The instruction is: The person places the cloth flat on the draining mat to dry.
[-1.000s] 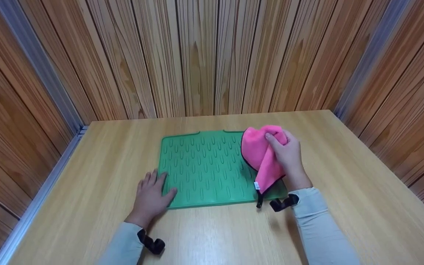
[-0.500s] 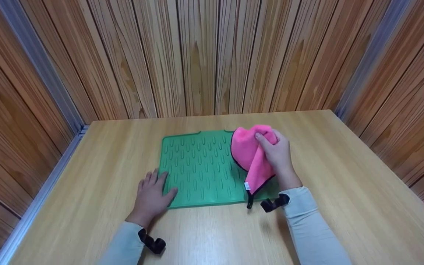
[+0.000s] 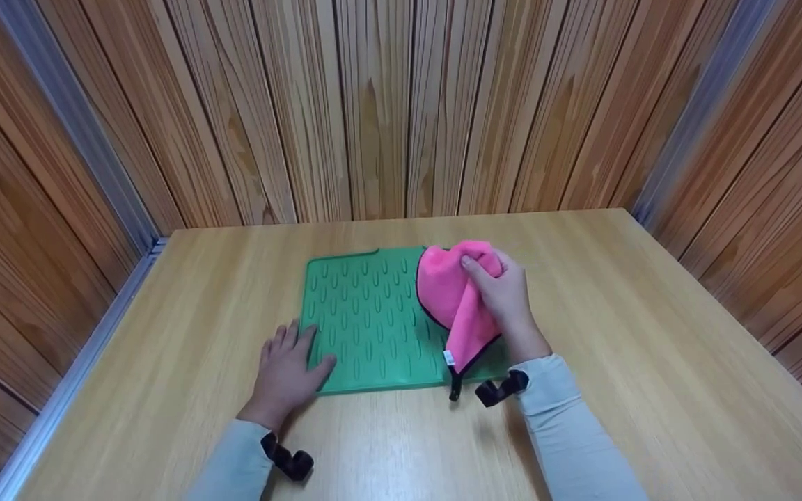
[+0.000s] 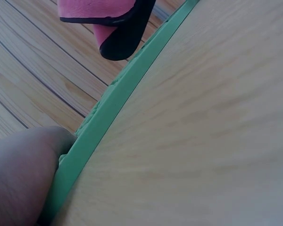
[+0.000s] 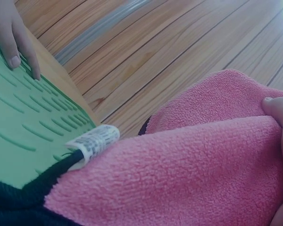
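My right hand point(image 3: 507, 292) pinches a fluffy pink cloth point(image 3: 453, 289) with black edging, bunched between thumb and fingers. The cloth hangs over the right part of a green mat point(image 3: 366, 327) covered in raised oval ridges. From its lower corner dangle a white label point(image 5: 98, 141) and a black loop point(image 3: 455, 386). With fingers spread, my left hand point(image 3: 286, 372) rests on the mat's near left corner, the thumb point(image 4: 56, 141) over its edge in the left wrist view. Cloth and right hand hide the mat's right side.
The mat lies on a light wooden table point(image 3: 234, 278). Wood-plank walls point(image 3: 387, 111) stand behind and on both sides, with a metal strip point(image 3: 81, 390) along the left. A black wrist strap point(image 3: 286, 457) sits on the left sleeve, another strap point(image 3: 502, 388) on the right.
My right hand has moved left with the pink cloth, over more of the mat's middle; more of its right side is now covered by the hand and wrist. The left hand stays put.
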Demonstrator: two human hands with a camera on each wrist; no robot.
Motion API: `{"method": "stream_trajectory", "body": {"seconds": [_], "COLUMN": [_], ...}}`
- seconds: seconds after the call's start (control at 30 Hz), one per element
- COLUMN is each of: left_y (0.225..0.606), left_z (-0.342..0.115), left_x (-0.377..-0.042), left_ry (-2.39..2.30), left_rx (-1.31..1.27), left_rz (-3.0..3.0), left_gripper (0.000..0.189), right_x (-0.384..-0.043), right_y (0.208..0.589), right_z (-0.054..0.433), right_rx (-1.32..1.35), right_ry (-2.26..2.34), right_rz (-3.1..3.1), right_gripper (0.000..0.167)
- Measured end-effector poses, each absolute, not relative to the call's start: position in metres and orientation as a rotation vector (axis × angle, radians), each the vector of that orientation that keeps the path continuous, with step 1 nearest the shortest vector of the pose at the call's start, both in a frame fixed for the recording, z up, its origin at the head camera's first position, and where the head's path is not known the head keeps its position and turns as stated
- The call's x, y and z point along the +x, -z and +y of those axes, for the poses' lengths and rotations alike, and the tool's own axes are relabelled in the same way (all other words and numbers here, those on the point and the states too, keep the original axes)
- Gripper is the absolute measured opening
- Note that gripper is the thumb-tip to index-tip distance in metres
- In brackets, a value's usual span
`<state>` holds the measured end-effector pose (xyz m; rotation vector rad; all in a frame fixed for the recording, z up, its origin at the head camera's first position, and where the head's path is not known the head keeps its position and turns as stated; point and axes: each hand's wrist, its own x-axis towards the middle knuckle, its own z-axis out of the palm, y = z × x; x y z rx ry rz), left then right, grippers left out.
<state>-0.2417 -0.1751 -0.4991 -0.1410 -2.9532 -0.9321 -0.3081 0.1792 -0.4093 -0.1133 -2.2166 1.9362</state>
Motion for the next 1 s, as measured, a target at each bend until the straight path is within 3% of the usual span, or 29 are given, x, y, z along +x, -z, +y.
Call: {"method": "stream_trajectory", "body": {"seconds": [1.0], "left_y": [0.498], "left_z": [-0.175], "left_x": [-0.242], "left_ry": [0.928], "left_rx": [-0.121], "left_rz": [-2.956], "left_gripper": [0.074], "right_x": [-0.321], "right_y": [0.443], "right_z": [0.138], "right_rx": [0.008], "right_ry": [-1.86], "right_rz": [-2.233], "right_gripper": [0.034]}}
